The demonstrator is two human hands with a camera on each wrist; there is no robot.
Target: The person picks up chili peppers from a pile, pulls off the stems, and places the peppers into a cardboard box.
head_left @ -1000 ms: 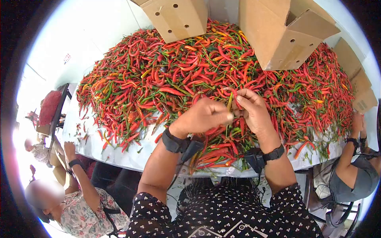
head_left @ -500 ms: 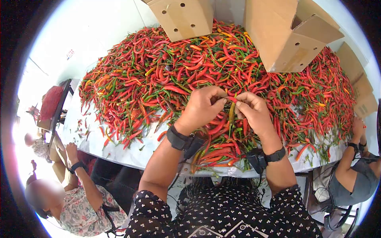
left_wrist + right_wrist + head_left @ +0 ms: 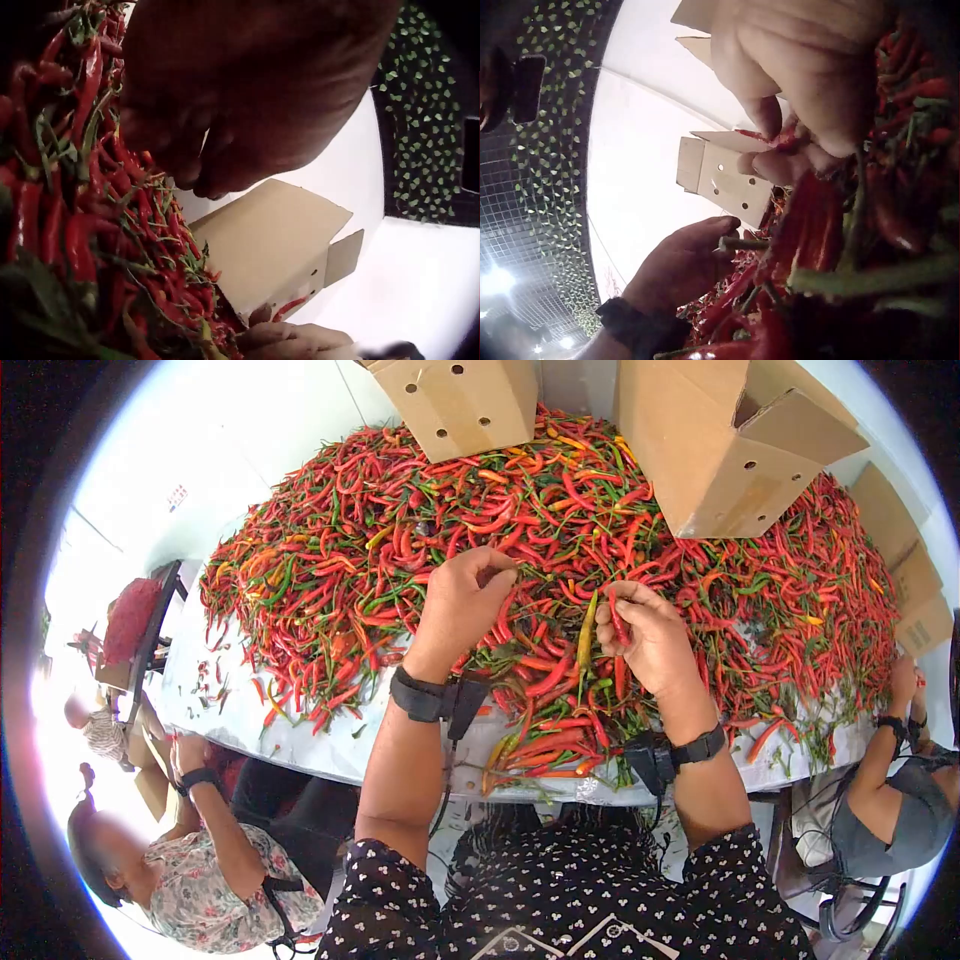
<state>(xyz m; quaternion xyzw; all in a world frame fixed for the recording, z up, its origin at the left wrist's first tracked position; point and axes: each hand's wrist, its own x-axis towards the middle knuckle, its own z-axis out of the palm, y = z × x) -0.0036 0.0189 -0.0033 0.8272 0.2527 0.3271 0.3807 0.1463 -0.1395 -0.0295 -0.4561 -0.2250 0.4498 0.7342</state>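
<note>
In the head view a broad heap of chili peppers, mostly red with green stems, covers the table. My right hand pinches a red chili between thumb and fingers over the near middle of the heap. Right beside its fingertips a yellow-green chili stands out lengthwise. My left hand is apart from it to the left, above the heap, with its thumb and forefinger tips close together; I cannot tell whether a small piece is between them. The right wrist view shows the red chili in the right fingers.
Two cardboard boxes, one at the back and a larger one at back right, stand over the heap. Several chilies lie in a near pile at the table's front edge. Other people sit left and right.
My hands met at a red chili half a second ago. Since then the left hand has drawn away left, while the right keeps the chili and has turned it more upright.
</note>
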